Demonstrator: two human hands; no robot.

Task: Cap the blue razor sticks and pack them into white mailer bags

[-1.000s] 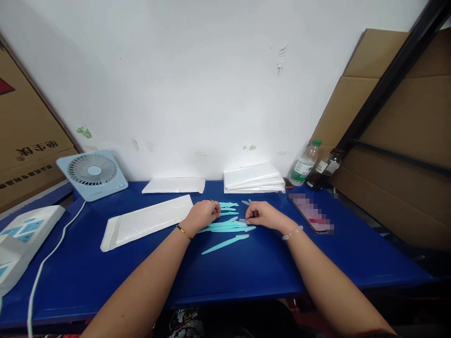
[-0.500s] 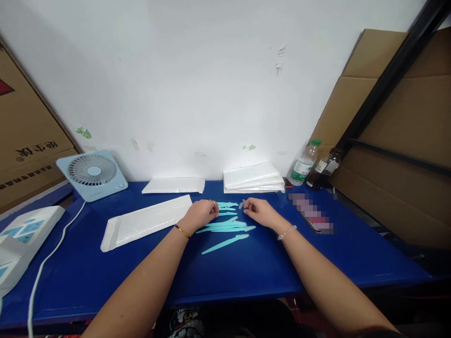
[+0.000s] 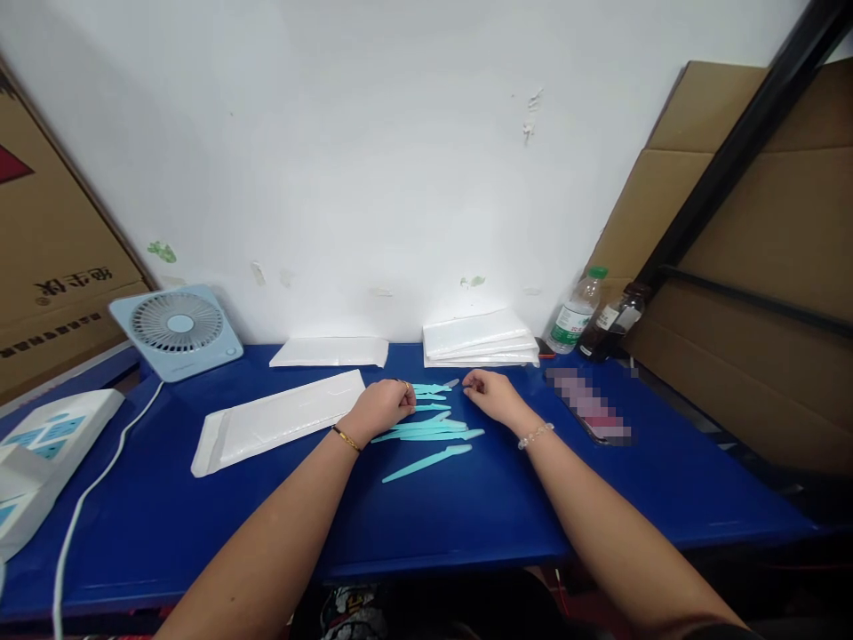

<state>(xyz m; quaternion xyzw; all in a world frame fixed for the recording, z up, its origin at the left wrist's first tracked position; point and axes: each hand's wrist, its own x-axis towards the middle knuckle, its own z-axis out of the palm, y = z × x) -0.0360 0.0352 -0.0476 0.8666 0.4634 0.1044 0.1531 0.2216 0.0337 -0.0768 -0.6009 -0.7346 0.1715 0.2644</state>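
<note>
Several turquoise eyebrow razors [image 3: 430,430] lie in a loose group on the blue table, handles mostly to the left. My left hand [image 3: 386,404] is closed over the handle end of an upper razor [image 3: 430,388], which points right from the fingertips. A small translucent cap [image 3: 453,382] shows at that razor's tip. Just right of the cap is my right hand [image 3: 491,393], fingers curled in a pinch and apart from the razors; anything inside the pinch is too small to make out. One razor [image 3: 426,463] lies by itself nearest me.
A white padded mailer [image 3: 280,420] lies left of the razors. Another mailer [image 3: 330,351] and a mailer stack [image 3: 476,338] sit by the wall. Around them are a fan [image 3: 177,329], bottles [image 3: 573,316], a blurred phone-like object [image 3: 590,404] and a white cable [image 3: 107,471].
My right hand has drawn slightly away from the razor tips, leaving the translucent cap at the upper razor's end. My left hand has stayed almost in place.
</note>
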